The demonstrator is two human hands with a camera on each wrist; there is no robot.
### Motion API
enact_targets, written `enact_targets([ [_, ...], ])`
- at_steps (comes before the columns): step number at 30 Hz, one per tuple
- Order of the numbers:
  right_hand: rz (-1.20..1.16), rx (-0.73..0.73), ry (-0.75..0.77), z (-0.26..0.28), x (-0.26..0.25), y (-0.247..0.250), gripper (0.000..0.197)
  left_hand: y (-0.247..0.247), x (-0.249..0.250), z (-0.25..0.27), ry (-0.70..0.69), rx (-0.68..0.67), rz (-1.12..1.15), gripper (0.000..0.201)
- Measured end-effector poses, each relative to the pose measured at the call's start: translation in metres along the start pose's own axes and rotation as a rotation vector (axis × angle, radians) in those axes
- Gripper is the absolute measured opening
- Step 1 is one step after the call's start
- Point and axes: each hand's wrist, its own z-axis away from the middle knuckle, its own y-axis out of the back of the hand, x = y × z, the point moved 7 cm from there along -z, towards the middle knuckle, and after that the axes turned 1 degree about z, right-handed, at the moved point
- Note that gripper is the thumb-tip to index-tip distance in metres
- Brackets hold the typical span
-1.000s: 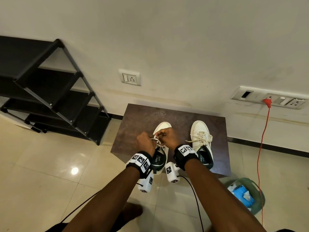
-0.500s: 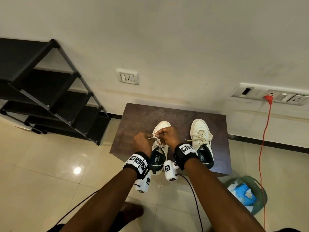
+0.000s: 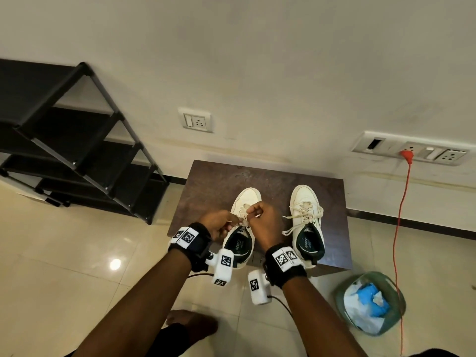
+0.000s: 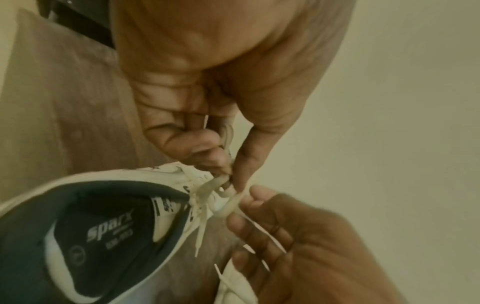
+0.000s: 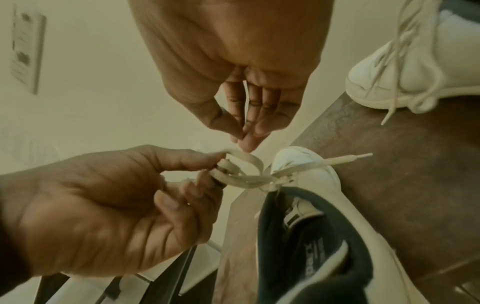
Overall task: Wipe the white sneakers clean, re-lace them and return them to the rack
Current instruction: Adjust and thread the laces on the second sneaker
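On table [image 3: 211, 191] | left shoe [image 3: 246, 199] heel-near so lace [image 5: 244, 179] faces hands; left hand [image 3: 219, 224] pinches loop; right hand [image 3: 265, 222] pinches other strand, likely tightening bow | right shoe [image 3: 306, 202] beside, laced; rack [image 3: 77, 150] well apart

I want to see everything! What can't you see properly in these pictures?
- Head view: the hands cover the left sneaker's knot.
- Left wrist view: blur hides how the lace crosses.
- Right wrist view: the other sneaker is cut off by the edge.
- Head view: the bin's contents are too small to name.
- The rack runs off the left edge.
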Motion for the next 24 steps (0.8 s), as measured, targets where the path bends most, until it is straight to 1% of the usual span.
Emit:
enact_targets([
  [2,-0.054,0.071,-0.017,0.011,0.010,0.003,0.011,-0.004,-0.003,-0.001,0.041,-0.054,0.109,0.027],
  [3,-0.095,0.065,-0.021,0.015,0.012,0.002,0.014,-0.005,-0.005,-0.002,0.054,-0.065,0.169,0.026],
  [6,-0.244,-0.069,0.005,0.022,0.009,-0.010,0.021,-0.006,-0.008,0.001,0.062,-0.061,0.269,0.019],
  [7,-0.254,-0.084,0.036,0.021,0.007,-0.011,0.020,-0.008,-0.008,0.003,0.058,-0.070,0.280,0.017],
  [9,-0.244,-0.077,0.078,0.017,0.006,-0.010,0.013,-0.009,-0.008,0.008,0.059,-0.097,0.315,0.015],
  [10,-0.231,-0.066,0.076,0.014,0.007,-0.008,0.010,-0.008,-0.008,0.009,0.058,-0.106,0.336,0.014],
  [14,-0.086,-0.028,0.061,0.007,0.010,-0.005,0.010,-0.001,-0.007,0.012,0.052,-0.124,0.381,0.014],
  [15,-0.031,-0.024,0.057,0.005,0.013,-0.005,0.011,0.001,-0.006,0.011,0.049,-0.121,0.371,0.016],
  [17,-0.005,-0.055,0.024,0.000,0.017,-0.008,0.010,0.004,-0.005,0.010,0.042,-0.124,0.318,0.014],
  [18,-0.042,-0.084,-0.001,0.000,0.018,-0.009,0.011,0.006,-0.006,0.010,0.045,-0.123,0.280,0.013],
  [20,-0.248,-0.167,-0.096,0.001,0.017,-0.012,0.013,0.011,-0.007,0.009,0.056,-0.113,0.224,0.014],
  [22,-0.522,-0.257,-0.208,0.000,0.020,-0.016,0.007,0.014,-0.006,0.006,0.056,-0.092,0.263,0.018],
  [23,-0.604,-0.282,-0.237,-0.001,0.020,-0.015,0.005,0.015,-0.006,0.004,0.051,-0.080,0.300,0.020],
  [24,-0.632,-0.298,-0.241,-0.004,0.019,-0.015,0.005,0.014,-0.006,0.001,0.044,-0.071,0.333,0.020],
])
